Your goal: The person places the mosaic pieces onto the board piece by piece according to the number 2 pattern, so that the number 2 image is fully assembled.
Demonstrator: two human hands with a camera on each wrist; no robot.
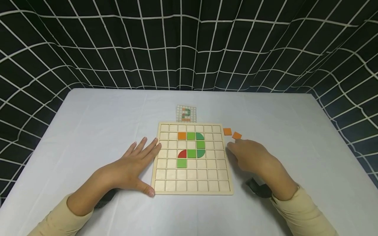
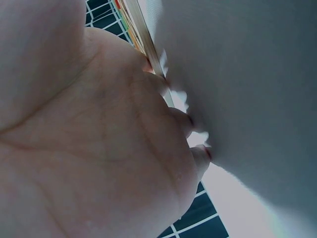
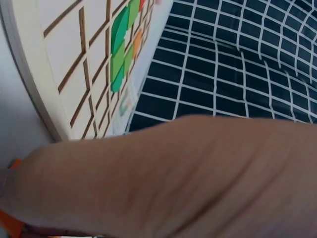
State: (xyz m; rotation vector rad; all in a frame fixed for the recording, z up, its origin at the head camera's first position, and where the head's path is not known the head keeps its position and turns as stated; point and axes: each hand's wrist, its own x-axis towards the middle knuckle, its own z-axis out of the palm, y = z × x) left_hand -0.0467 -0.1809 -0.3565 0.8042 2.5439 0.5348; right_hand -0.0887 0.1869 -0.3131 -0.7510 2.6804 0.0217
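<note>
Left hand [image 1: 130, 172]: fingers spread at the left edge of the wooden grid board [image 1: 189, 185]; pressing could shift it.
Right hand [image 1: 251, 156]: fingers bent; cannot tell whether they grip anything.
Orange square tiles [image 1: 227, 131]: right of the board; could skid if pinched.
Laid tiles [image 1: 192, 153]: on the board; brushing could dislodge them.

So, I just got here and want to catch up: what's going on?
A person's spread left hand touches the left edge of a gridded wooden board. Their right hand is to the right of the board, close to two orange tiles lying on the table; whether it holds anything is hidden. Eight coloured tiles sit in the grid, and a small patterned card lies at the board's far edge.
</note>
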